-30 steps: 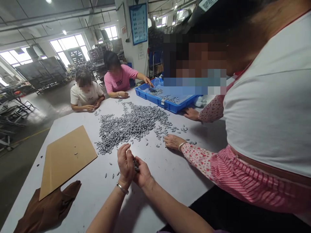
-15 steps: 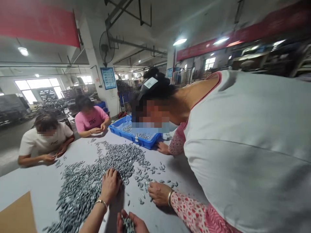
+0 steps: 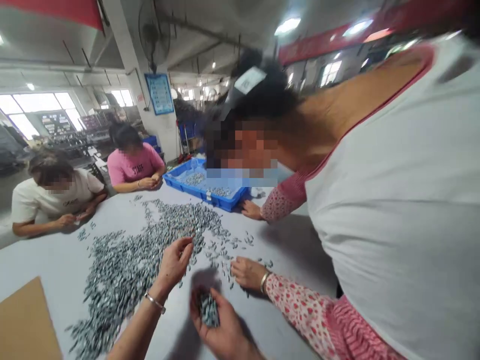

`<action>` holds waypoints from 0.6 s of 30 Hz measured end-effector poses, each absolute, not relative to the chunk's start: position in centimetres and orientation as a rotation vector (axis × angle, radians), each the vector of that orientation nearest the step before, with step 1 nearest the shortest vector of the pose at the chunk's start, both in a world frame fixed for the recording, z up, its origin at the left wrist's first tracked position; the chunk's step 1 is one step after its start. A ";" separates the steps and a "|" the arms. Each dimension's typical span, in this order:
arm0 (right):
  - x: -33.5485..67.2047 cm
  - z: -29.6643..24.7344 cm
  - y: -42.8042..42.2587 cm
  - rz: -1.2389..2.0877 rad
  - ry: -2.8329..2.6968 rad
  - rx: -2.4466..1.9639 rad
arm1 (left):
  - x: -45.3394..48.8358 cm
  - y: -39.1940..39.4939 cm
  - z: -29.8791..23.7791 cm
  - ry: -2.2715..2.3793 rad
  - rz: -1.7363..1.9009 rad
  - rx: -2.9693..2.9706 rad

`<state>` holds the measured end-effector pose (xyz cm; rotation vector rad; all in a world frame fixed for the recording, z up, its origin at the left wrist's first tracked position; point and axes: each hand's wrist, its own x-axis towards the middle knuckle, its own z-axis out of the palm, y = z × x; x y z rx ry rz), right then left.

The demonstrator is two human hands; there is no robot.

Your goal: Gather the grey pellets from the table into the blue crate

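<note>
A wide heap of small grey, shiny oval pieces [image 3: 123, 270] lies spread over the white table [image 3: 281, 330]. My left hand [image 3: 175, 262], with a bracelet at the wrist, is over the heap's right edge. Its fingers are curled in towards the thumb, and whatever they hold is hidden. Lower down, my right hand [image 3: 223, 320] is cupped palm up round a handful of the same grey pieces [image 3: 209, 309]. To the right of it, a co-worker's hand [image 3: 247, 273] in a pink patterned sleeve touches loose pieces on the table.
A blue tray [image 3: 221, 202] with more pieces stands at the far side, the co-worker's other hand [image 3: 252, 210] beside it. That co-worker leans in close on my right. Two more people sit across at the left. Brown cardboard [image 3: 30, 320] lies at the near left.
My left hand has lifted off the heap and its fingers have curled. My right hand has come up and forward into fuller view with its handful. The whole view has shifted.
</note>
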<state>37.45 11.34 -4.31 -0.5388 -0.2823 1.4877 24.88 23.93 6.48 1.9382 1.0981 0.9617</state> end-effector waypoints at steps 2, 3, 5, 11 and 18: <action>34.3 -3.2 9.7 1.654 0.202 -0.418 | 22.4 19.8 4.5 1.139 0.982 1.732; 33.5 -2.5 9.2 1.664 0.340 -0.385 | 21.3 17.8 3.7 1.166 1.013 1.618; 33.2 -1.2 8.9 1.685 0.491 -0.342 | 19.6 14.3 2.5 1.229 1.081 1.412; 34.1 -0.8 8.8 1.723 0.455 -0.348 | 18.9 8.2 0.3 1.303 1.135 1.097; 32.4 -1.1 7.6 1.656 0.125 -0.478 | 23.1 6.6 -0.6 1.016 1.328 0.349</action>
